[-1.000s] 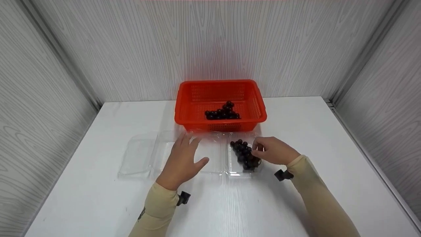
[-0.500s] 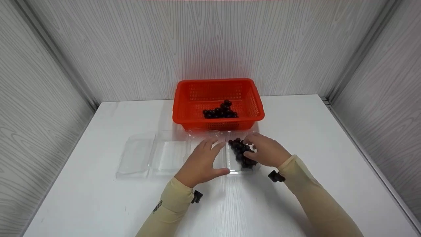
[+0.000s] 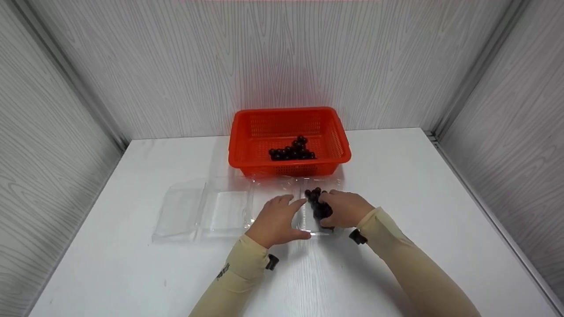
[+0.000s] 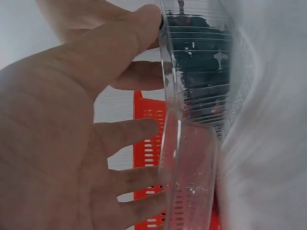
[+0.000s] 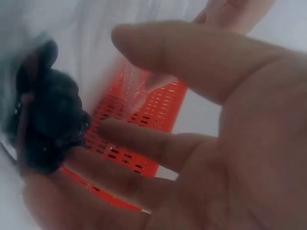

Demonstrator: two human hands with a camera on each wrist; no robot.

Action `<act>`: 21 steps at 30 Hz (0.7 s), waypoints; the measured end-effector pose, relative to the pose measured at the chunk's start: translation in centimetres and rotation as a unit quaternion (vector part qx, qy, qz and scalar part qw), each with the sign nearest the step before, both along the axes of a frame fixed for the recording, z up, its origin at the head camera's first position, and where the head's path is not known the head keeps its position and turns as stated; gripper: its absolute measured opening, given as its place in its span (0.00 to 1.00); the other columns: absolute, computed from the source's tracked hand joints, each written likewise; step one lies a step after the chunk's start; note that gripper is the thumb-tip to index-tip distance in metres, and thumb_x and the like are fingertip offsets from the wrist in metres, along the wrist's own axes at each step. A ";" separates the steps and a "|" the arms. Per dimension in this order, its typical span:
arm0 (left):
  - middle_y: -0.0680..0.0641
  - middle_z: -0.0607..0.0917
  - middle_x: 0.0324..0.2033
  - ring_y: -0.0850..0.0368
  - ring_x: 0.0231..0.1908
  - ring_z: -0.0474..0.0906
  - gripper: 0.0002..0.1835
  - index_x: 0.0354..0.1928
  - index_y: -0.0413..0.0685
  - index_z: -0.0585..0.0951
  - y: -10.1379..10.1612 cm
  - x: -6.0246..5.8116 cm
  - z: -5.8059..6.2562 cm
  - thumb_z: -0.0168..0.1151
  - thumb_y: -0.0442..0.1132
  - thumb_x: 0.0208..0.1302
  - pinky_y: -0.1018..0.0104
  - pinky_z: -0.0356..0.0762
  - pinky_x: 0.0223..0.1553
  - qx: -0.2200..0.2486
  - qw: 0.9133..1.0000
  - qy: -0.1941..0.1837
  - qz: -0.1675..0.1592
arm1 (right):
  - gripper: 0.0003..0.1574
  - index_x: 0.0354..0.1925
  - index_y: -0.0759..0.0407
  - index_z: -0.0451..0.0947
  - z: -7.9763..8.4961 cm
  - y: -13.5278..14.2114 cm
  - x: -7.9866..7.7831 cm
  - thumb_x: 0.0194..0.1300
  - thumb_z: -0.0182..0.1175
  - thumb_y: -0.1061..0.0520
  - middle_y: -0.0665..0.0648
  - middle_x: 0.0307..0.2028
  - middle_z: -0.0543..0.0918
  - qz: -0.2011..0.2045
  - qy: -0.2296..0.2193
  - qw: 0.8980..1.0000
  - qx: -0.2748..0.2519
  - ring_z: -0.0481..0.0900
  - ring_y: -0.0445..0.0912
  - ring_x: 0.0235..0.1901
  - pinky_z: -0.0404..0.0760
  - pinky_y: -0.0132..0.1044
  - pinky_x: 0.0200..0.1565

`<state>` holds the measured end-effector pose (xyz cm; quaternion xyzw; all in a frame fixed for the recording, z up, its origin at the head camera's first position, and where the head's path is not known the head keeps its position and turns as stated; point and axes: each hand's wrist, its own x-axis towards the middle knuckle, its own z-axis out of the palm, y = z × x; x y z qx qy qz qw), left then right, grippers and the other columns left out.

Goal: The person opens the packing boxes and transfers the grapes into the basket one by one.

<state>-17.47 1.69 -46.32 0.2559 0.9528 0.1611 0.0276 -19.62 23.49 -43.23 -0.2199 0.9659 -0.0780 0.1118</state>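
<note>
A bunch of dark grapes (image 3: 320, 210) lies in a clear plastic clamshell box (image 3: 315, 233) on the white table. Over the bunch is my right hand (image 3: 348, 208); in the right wrist view its long, mostly straight fingers touch the grapes (image 5: 53, 115) while the thumb stands away from them. My left hand (image 3: 274, 223) is just left of the box, fingers and thumb spread wide and holding nothing. The left wrist view has its thumb and fingertips beside the box's clear wall (image 4: 196, 158), with grapes (image 4: 201, 57) showing through the plastic.
A red perforated basket (image 3: 291, 164) stands behind the box, with another dark bunch of grapes (image 3: 293, 152) inside. Left of the hands lies a second clear clamshell box (image 3: 178, 211), opened flat. White wood-grain panels enclose the table at the back and sides.
My left hand has moved right and slightly toward me, up to the box with the grapes. My right hand has shifted left, from the bunch's right side to over it.
</note>
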 end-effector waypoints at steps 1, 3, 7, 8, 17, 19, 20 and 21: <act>0.40 0.74 0.70 0.41 0.68 0.71 0.47 0.74 0.53 0.73 0.0 -0.1 -0.1 0.75 0.65 0.55 0.46 0.67 0.71 -0.002 1.000 -0.001 -0.002 | 0.22 0.52 0.55 0.82 -0.2 -0.1 -0.1 0.60 0.71 0.53 0.54 0.39 0.81 0.005 -0.002 1.000 0.009 0.78 0.50 0.35 0.83 0.51 0.45; 0.41 0.77 0.66 0.43 0.62 0.77 0.46 0.72 0.51 0.75 0.1 -0.2 -0.3 0.76 0.64 0.54 0.47 0.75 0.65 -0.006 1.000 0.000 -0.006 | 0.20 0.51 0.53 0.83 -0.4 -0.3 -0.3 0.59 0.71 0.55 0.53 0.39 0.81 0.015 -0.007 1.000 0.026 0.77 0.50 0.34 0.83 0.50 0.44; 0.43 0.79 0.63 0.44 0.58 0.79 0.45 0.70 0.49 0.77 0.2 -0.3 -0.4 0.78 0.62 0.52 0.49 0.78 0.61 0.003 1.000 -0.005 0.002 | 0.20 0.51 0.49 0.84 -0.9 -0.5 -0.6 0.59 0.72 0.54 0.53 0.39 0.80 0.025 -0.017 0.998 0.050 0.76 0.51 0.34 0.82 0.50 0.44; 0.43 0.80 0.63 0.44 0.58 0.79 0.45 0.69 0.49 0.77 0.3 -0.3 -0.3 0.79 0.62 0.52 0.49 0.78 0.61 0.007 1.000 -0.008 0.005 | 0.21 0.52 0.49 0.84 -1.1 -0.5 -0.6 0.59 0.73 0.53 0.53 0.40 0.80 0.028 -0.018 0.998 0.050 0.76 0.52 0.34 0.83 0.50 0.44; 0.40 0.80 0.63 0.43 0.58 0.81 0.44 0.69 0.43 0.77 0.8 0.2 -0.2 0.78 0.60 0.54 0.50 0.78 0.62 0.002 1.000 -0.017 0.013 | 0.33 0.57 0.56 0.76 -3.9 -0.8 -1.2 0.55 0.76 0.51 0.60 0.49 0.77 0.062 0.027 0.998 -0.009 0.78 0.53 0.31 0.85 0.50 0.44; 0.40 0.80 0.62 0.43 0.58 0.81 0.44 0.68 0.43 0.77 0.9 0.2 -0.3 0.79 0.59 0.54 0.51 0.78 0.62 0.003 1.000 -0.019 0.017 | 0.33 0.58 0.54 0.75 -4.2 -0.9 -1.3 0.56 0.76 0.52 0.59 0.49 0.77 0.058 0.022 0.998 -0.013 0.78 0.52 0.31 0.85 0.49 0.46; 0.40 0.80 0.62 0.43 0.57 0.81 0.44 0.68 0.43 0.77 0.9 0.3 -0.3 0.79 0.59 0.54 0.51 0.78 0.62 0.004 1.000 -0.019 0.018 | 0.32 0.57 0.53 0.76 -4.3 -0.9 -1.4 0.56 0.76 0.53 0.59 0.50 0.77 0.057 0.019 0.998 -0.018 0.78 0.52 0.32 0.85 0.49 0.46; 0.40 0.81 0.61 0.43 0.57 0.81 0.44 0.68 0.43 0.77 0.9 0.2 -0.3 0.79 0.59 0.54 0.51 0.78 0.61 0.005 1.000 -0.020 0.019 | 0.32 0.57 0.53 0.76 -4.4 -0.9 -1.5 0.56 0.76 0.53 0.59 0.50 0.77 0.058 0.017 0.998 -0.023 0.78 0.52 0.32 0.85 0.49 0.46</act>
